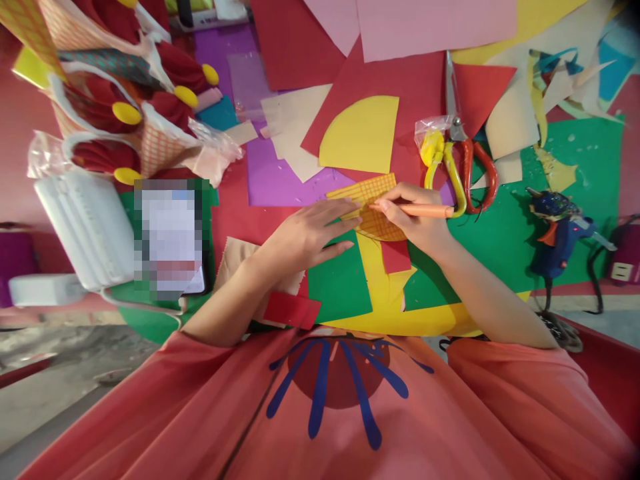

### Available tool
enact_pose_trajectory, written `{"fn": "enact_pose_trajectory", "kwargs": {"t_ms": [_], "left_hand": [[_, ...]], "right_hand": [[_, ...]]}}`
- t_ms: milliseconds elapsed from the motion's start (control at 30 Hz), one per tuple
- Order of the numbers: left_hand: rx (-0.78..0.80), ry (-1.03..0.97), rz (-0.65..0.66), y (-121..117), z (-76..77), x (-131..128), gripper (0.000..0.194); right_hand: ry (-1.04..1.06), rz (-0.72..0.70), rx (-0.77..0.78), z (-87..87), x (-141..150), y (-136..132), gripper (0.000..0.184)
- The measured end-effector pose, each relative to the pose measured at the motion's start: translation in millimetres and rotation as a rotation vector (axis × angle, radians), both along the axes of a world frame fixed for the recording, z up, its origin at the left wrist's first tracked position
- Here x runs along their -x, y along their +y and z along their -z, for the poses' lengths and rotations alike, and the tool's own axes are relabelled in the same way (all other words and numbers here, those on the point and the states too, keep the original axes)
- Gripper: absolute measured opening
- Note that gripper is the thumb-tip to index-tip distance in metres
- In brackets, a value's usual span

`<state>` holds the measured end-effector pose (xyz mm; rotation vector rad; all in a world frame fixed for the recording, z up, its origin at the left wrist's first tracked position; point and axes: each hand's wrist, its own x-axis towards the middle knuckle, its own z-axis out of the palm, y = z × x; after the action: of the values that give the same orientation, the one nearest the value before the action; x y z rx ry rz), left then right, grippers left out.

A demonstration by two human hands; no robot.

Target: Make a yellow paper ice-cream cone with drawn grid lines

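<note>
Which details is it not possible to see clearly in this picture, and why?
- Phone screen, head view: pixelated.
- Part of the yellow gridded piece, head view: behind the left hand.
- Orange pen, head view: tip too small to tell if it touches.
- Upper-left patterned yellow piece, head view: cut off by the edge.

The bench is covered with sheets of coloured paper. A large green sheet and a purple sheet lie on it, partly under red, pink and yellow pieces. A yellow quarter-circle sits near 1 pair of red-handled scissors. On the right lies 1 blue glue gun; on the left, 1 phone, its screen blurred, beside a white device. Patterned cones crowd the far left corner.
</note>
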<state>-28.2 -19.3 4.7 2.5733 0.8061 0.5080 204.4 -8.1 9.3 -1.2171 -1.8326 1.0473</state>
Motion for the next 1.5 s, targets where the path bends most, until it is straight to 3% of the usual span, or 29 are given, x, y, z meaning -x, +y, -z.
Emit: {"fn": "enact_pose_trajectory", "kwargs": {"t_ms": [433,767,1167,1300,1500], "left_hand": [[0.064,-0.002,-0.011,-0.1,1.2,0.3,0.035],[0.074,-0.006,-0.013,-0.2,1.4,-0.1,0.034],[0.089,-0.001,0.006,-0.7,1.6,0.2,0.033],[0.108,0.003,-0.001,-0.4,1.1,0.7,0.034],[0.089,0.025,-0.028,0.2,0.8,2.1,0.036]], "right_hand": [[0.012,-0.049,0.104,-0.8,-1.3,2.3,0.021],[0.016,-0.057,0.046,-0.6,-1.3,1.9,0.019],[0.104,-0.061,0.204,-4.8,-1.2,1.9,0.019],[0.215,0.032,0.146,-1.7,-3.8,-1.8,0.021],[0.109,0.001,0.11,-2.6,-2.7,-2.7,0.022]]}}
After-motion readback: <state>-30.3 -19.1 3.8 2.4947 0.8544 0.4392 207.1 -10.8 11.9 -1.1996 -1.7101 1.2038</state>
